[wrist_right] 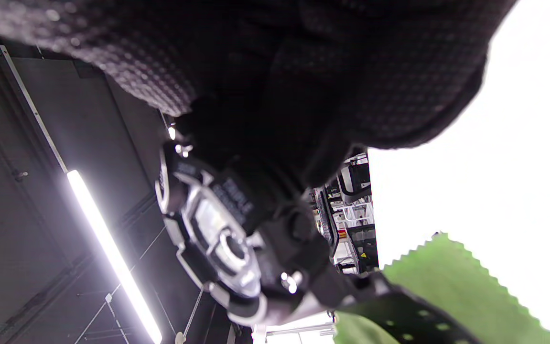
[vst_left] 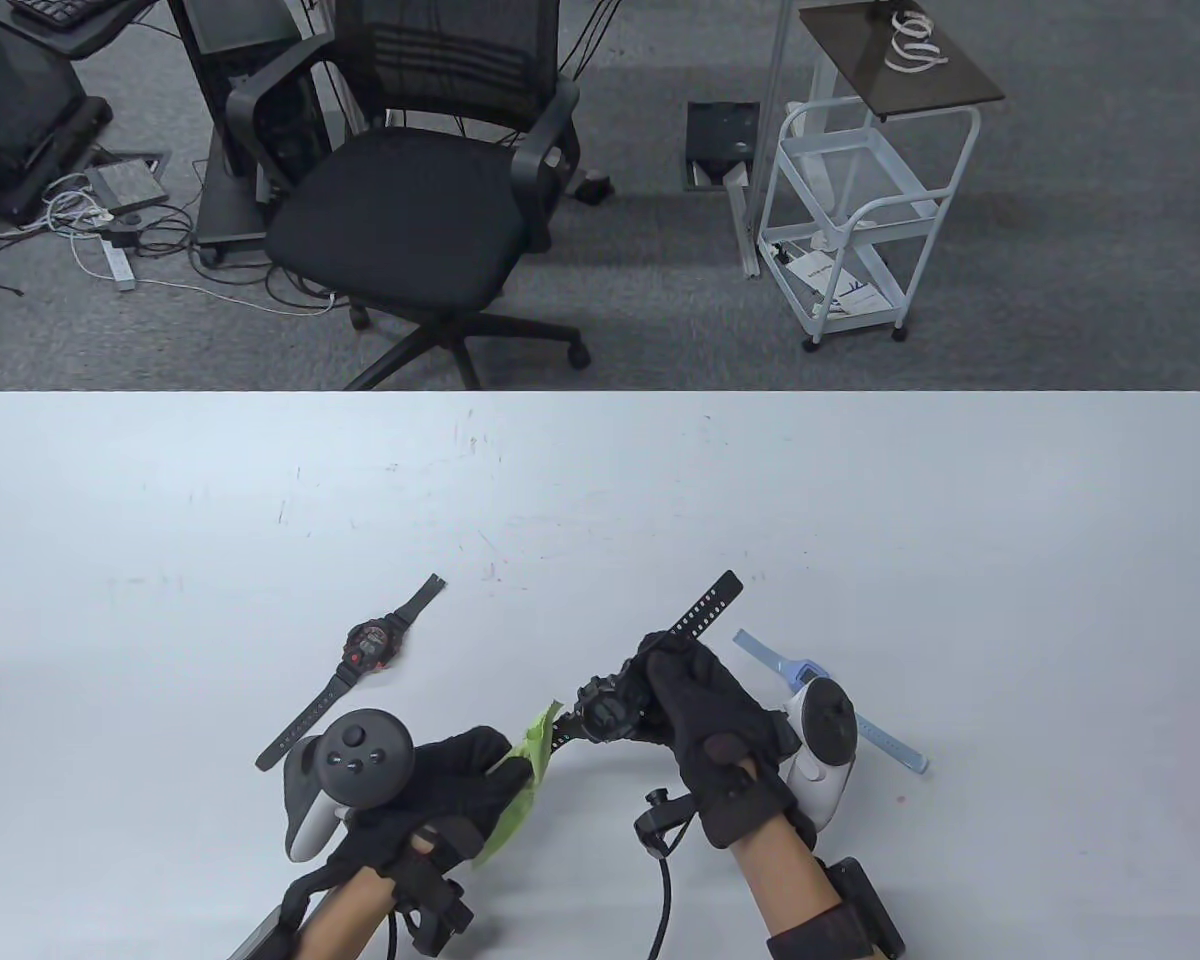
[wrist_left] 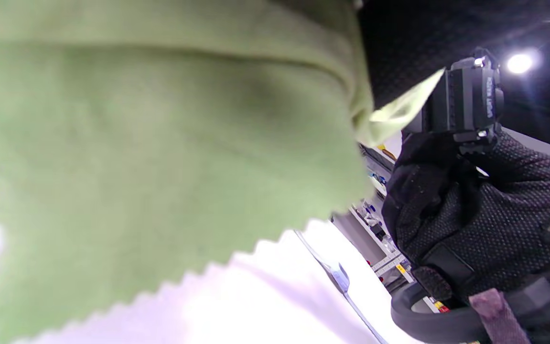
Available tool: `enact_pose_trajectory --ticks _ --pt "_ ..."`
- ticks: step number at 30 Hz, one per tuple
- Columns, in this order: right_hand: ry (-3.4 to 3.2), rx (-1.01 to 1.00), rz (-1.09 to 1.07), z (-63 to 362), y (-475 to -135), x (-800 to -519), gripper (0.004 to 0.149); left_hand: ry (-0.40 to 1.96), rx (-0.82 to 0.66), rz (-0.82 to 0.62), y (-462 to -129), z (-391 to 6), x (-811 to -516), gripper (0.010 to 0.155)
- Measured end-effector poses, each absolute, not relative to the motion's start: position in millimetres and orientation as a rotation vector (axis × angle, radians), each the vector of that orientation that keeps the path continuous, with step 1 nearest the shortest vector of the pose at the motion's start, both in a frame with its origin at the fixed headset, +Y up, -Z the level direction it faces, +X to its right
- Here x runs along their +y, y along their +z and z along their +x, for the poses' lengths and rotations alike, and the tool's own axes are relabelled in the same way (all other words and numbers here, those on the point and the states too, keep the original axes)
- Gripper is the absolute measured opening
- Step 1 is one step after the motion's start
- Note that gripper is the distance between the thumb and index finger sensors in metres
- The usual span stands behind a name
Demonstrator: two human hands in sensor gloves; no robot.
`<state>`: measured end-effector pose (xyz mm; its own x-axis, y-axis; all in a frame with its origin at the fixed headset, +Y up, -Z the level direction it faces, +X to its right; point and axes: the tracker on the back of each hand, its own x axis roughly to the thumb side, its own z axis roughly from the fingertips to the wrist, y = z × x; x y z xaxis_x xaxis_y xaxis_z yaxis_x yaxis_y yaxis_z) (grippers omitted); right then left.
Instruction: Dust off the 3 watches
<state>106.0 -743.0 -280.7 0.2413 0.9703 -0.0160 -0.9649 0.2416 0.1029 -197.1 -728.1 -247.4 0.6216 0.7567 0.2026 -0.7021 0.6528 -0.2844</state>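
My right hand [vst_left: 685, 690] grips a black watch [vst_left: 608, 708] just above the table, its perforated strap [vst_left: 705, 605] pointing up and away. Its face [wrist_right: 217, 239] shows close in the right wrist view. My left hand [vst_left: 460, 790] pinches a green cloth [vst_left: 522, 775] whose tip touches the watch's lower strap. The cloth [wrist_left: 160, 143] fills the left wrist view, with the watch [wrist_left: 468, 100] beyond it. A black and red watch [vst_left: 370, 645] lies flat on the table to the left. A light blue watch [vst_left: 810, 680] lies to the right, partly hidden by the right hand's tracker.
The white table [vst_left: 860, 500] reaches to a far edge at mid-frame. Beyond it stand a black office chair [vst_left: 410, 200] and a white wire trolley [vst_left: 850, 220] on grey carpet.
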Motion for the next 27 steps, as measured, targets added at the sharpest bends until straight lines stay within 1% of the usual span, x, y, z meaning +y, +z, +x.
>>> enact_pose_trajectory --ticks 11,20,23,27 --pt "1.321 0.080 0.076 107.1 -281.1 -742.9 0.045 0.853 -0.345 -0.212 -248.1 -195.5 -729.2 0.045" --pt "1.317 0.072 0.074 108.9 -281.7 -742.6 0.045 0.821 -0.342 -0.196 -247.8 -194.6 -729.4 0.046" --pt "1.311 0.061 0.070 110.1 -281.8 -742.1 0.045 0.809 -0.341 -0.173 -246.9 -194.7 -726.5 0.046" --pt "1.287 0.030 0.060 113.8 -281.6 -739.3 0.046 0.733 -0.358 -0.093 -243.7 -195.4 -716.9 0.045"
